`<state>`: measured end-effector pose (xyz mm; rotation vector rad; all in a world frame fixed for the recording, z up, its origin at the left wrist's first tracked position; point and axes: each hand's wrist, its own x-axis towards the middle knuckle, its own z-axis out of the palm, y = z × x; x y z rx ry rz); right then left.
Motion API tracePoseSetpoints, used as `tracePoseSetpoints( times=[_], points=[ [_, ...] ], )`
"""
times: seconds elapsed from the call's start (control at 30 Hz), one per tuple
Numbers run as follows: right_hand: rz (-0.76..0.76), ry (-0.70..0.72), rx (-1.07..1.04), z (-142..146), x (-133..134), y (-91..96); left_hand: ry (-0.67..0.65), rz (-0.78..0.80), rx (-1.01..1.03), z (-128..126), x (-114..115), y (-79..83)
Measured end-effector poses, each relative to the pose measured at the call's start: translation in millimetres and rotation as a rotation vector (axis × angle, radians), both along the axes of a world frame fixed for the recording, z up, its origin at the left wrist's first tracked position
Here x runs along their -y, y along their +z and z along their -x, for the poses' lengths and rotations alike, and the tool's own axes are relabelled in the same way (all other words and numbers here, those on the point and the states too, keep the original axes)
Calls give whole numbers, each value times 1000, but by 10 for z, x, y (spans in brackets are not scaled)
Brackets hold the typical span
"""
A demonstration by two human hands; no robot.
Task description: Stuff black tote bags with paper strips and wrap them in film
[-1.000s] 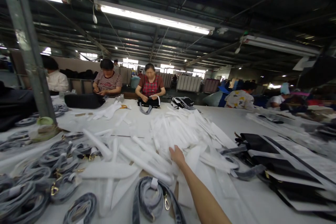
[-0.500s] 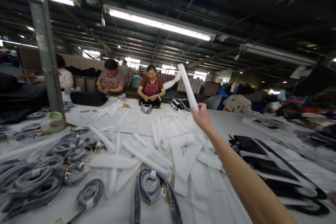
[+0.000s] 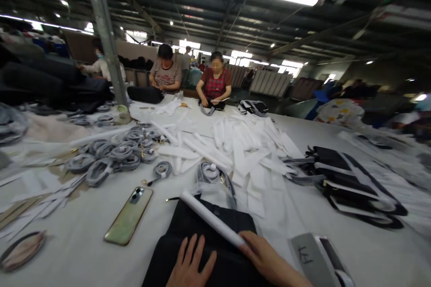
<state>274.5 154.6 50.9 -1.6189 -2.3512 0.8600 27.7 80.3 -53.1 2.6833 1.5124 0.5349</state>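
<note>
My left hand [image 3: 192,262] lies flat with fingers spread on a black fabric bag [image 3: 232,267], which rests on the table in front of me. My right hand [image 3: 257,251] is closed round the lower end of a long white roll [image 3: 212,217]. That roll slants up and left across the bag's upper part. Just beyond the bag lies a coiled grey strap [image 3: 212,172] with a gold clasp. A heap of white strips and rolls [image 3: 245,143] spreads behind it.
Left of the bag lie a phone [image 3: 129,215] and a pile of coiled grey straps [image 3: 114,154]. To the right are a grey box-like object [image 3: 305,255] and stacked black bags [image 3: 353,184]. Two co-workers [image 3: 215,83] sit across the table; a metal post [image 3: 107,36] stands at left.
My right hand has come down and back from the far heap with the white roll. My view has tilted down, and my left hand and the black bag now show.
</note>
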Motion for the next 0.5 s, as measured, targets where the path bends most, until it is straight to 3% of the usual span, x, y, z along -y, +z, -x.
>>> tracePoseSetpoints(
  times=[0.07, 0.13, 0.2, 0.27, 0.33, 0.4, 0.47, 0.5],
  points=[
    [38, -42, 14, -10, 153, -223, -44, 44, 0, 64, -7, -18],
    [85, -18, 12, -55, 119, -198, -40, 54, 6, 97, -6, -1],
    [141, 68, 4, -144, -43, 27, -42, 53, 2, 100, -5, 30],
    [105, 80, -17, -276, -264, 358, -51, 59, 1, 90, -4, 56],
    [-71, -89, -87, -414, -493, 677, -56, 73, 15, 83, 4, 79],
    [-391, -461, -152, -499, -693, 874, -45, 94, 41, 85, 25, 108],
    [-706, -719, -77, -479, -818, 891, -20, 125, 68, 96, 47, 150],
    [-814, -714, -11, -426, -840, 832, -17, 146, 77, 104, 52, 177]
  ],
)
